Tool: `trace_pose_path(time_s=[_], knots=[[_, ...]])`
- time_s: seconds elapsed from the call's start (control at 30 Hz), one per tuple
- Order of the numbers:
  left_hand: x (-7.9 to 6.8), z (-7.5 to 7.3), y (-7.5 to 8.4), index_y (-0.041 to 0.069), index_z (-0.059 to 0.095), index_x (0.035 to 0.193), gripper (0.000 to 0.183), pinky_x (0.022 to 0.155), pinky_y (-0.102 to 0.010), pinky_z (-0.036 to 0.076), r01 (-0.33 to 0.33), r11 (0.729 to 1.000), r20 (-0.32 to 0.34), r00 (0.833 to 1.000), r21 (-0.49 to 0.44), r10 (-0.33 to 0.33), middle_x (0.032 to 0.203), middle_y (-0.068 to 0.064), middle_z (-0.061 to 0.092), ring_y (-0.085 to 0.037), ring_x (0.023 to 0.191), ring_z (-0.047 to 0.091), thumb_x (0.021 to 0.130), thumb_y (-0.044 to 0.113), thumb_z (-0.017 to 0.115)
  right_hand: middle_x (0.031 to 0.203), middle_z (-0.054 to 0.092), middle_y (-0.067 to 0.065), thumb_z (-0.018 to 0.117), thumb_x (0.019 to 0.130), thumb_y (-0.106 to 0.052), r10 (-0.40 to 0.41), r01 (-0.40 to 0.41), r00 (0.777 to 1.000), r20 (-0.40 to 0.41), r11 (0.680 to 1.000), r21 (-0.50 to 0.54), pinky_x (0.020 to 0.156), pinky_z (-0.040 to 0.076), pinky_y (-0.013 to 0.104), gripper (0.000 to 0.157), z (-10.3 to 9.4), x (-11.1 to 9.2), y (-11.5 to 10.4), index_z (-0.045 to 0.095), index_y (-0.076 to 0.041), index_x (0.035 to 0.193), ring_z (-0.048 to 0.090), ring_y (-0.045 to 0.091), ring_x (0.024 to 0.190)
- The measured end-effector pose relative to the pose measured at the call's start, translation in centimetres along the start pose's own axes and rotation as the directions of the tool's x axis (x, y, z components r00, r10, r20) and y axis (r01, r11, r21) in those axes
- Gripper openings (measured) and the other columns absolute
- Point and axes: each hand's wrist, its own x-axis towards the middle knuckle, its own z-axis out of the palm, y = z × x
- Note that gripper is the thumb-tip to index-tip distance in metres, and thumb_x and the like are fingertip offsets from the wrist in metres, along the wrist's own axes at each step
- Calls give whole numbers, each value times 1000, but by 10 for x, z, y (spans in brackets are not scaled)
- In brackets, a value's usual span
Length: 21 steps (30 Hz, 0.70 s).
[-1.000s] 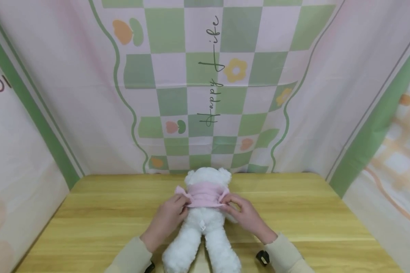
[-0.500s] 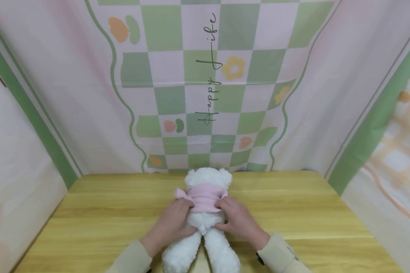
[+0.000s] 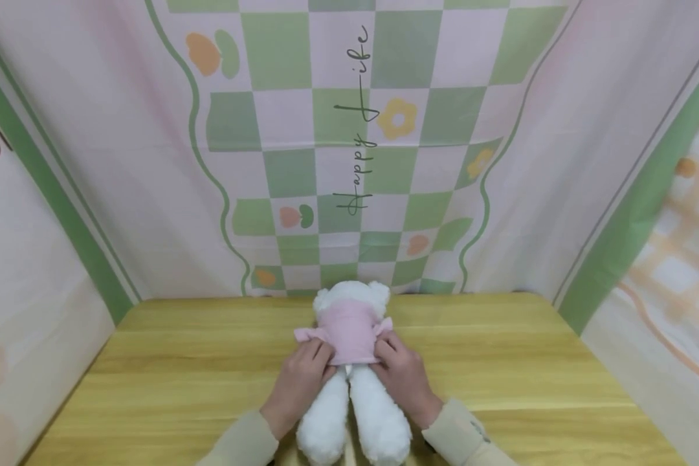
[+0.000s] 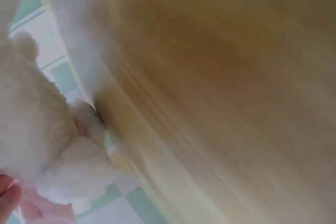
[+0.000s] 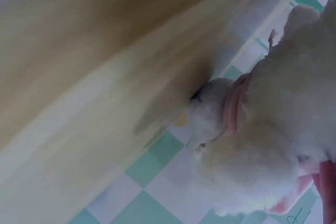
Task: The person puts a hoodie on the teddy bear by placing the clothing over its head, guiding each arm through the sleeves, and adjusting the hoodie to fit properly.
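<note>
A white plush bear [image 3: 384, 408] lies on the wooden table, legs toward me, no face showing in the head view. It wears a pink shirt [image 3: 351, 330], which covers its back down to the top of the legs. At the shirt's left lower edge, my left hand [image 3: 303, 375] grips the cloth with curled fingers. My right hand [image 3: 404, 375] holds the opposite edge the same way; both thumbs are partly hidden. In the left wrist view a fingertip [image 4: 9, 198] shows beside pink cloth. The right wrist view shows the bear's white fur [image 5: 247, 171] and pink fabric.
The wooden table [image 3: 501, 362] extends to both sides of the bear. Behind it hangs a green-and-white checked cloth [image 3: 343, 168] with lettering. More printed cloth [image 3: 676, 259] hangs at the right side.
The shirt was bunched up on the bear's back and now lies lower and smoother, covering its seat. Both hands have moved down with the hem, and the bear's legs have drawn closer together.
</note>
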Motion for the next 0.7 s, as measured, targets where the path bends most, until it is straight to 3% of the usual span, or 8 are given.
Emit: trace_pose_path(time_s=[0.17, 0.3, 0.43, 0.6, 0.7], knots=[[-3, 0, -1, 12, 59, 85, 32, 54, -17, 49, 51, 999, -5, 999, 5, -51, 80, 0, 55, -10, 65, 57, 66, 14, 84, 85, 57, 2, 44, 99, -35, 27, -28, 999, 22, 999, 18, 53, 47, 11, 36, 0, 2, 1, 58, -9, 78, 55, 5, 63], [-7, -2, -4, 14, 59, 87, 27, 53, -12, 47, 129, 989, 63, 990, -66, -125, 83, 2, 54, -4, 64, 54, 71, 12, 81, 96, 59, 5, 68, 88, -20, 31, -46, 990, 139, 993, 106, 70, 52, 9, 14, -4, -3, 8, 63, -6, 89, 62, 12, 80], [-10, -8, -11, 13, 58, 91, 28, 54, -11, 45, 229, 957, 166, 966, -176, -201, 87, 3, 54, -4, 65, 52, 74, 15, 81, 107, 58, 10, 81, 66, 3, 48, -91, 977, 208, 976, 198, 87, 50, 9, 35, -8, -7, 14, 63, -3, 95, 62, 22, 96], [-12, -12, -17, 10, 58, 98, 36, 60, -15, 51, 298, 933, 234, 940, -201, -249, 96, 0, 57, -10, 75, 59, 72, 19, 82, 105, 62, 6, 83, 64, -5, 69, -93, 980, 189, 989, 118, 95, 44, 8, 34, -9, -7, 15, 64, -8, 93, 63, 21, 99], [-12, -13, -15, 11, 58, 100, 39, 62, -17, 52, 326, 924, 275, 924, -201, -266, 96, 1, 57, -9, 76, 58, 73, 24, 82, 100, 65, 4, 83, 65, -6, 104, -126, 975, 195, 987, 102, 89, 48, 10, 35, -9, -7, 13, 63, -8, 93, 64, 18, 94]])
